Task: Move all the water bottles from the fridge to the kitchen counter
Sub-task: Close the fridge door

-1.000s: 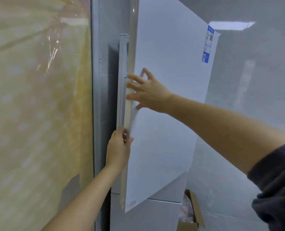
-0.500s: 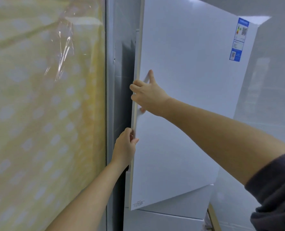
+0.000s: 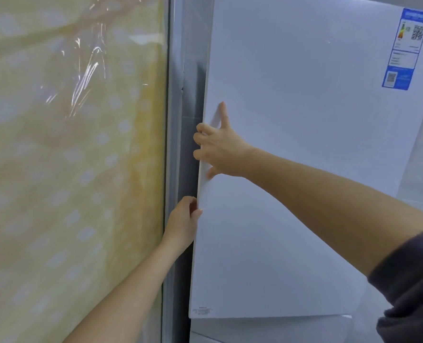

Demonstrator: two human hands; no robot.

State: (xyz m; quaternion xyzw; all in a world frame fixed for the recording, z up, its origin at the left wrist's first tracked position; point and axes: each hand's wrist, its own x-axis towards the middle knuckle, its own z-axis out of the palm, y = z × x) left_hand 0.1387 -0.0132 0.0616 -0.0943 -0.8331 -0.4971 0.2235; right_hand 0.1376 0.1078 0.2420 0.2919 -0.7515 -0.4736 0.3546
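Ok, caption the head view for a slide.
The right hand and, below it, the left hand grip the edge of the white fridge door beside a yellow panel.

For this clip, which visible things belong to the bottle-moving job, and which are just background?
Part of the job:
fridge door
left hand, gripping the door's left edge
right hand, gripping the same edge higher up

Just there:
yellow film-covered panel
blue energy label on the door

smooth white semi-gloss fridge door [image 3: 292, 169], glossy printed paper label [image 3: 406, 48], shiny crinkled clear film over yellow panel [image 3: 69, 144], dark knit cloth sleeve [image 3: 411, 288]
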